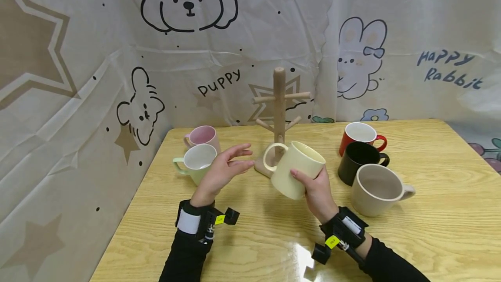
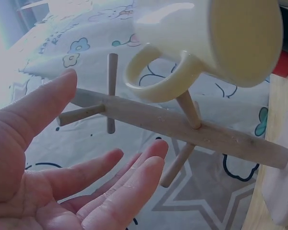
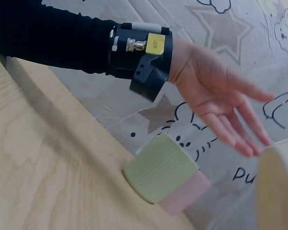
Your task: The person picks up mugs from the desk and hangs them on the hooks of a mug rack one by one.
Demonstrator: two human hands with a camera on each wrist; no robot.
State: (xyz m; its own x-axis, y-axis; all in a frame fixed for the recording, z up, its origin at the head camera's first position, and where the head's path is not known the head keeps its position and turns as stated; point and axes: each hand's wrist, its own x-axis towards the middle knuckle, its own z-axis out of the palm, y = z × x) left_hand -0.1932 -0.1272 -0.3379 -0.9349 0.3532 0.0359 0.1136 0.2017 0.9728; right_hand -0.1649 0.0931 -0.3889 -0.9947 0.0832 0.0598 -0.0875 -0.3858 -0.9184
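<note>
Because the right hand (image 1: 318, 191) grips the cream mug (image 1: 293, 173) by its body, the handle (image 1: 265, 158) is left clear, pointing leftward. Its thumb presses the near wall; its other fingers are largely hidden behind the mug, so their exact spread cannot be told. The mug is off the worktop (image 1: 254, 247), tilted to the right, in front of the wooden stand (image 1: 279, 99). Holding it this way probably keeps the handle unobstructed near the stand's pegs (image 1: 299, 95); in the left wrist view one peg shows right beside the handle, but whether they touch is unclear.

The left hand (image 1: 225, 169) holds nothing, its fingers extended and apart from the thumb, perhaps raised there to steady something.

Pink (image 1: 203, 136) and green (image 1: 197, 160) mugs sit together on the left; red (image 1: 358, 133), black (image 1: 354, 164) and beige (image 1: 375, 195) mugs stand on the right, presumably so that the middle gives both hands room.
</note>
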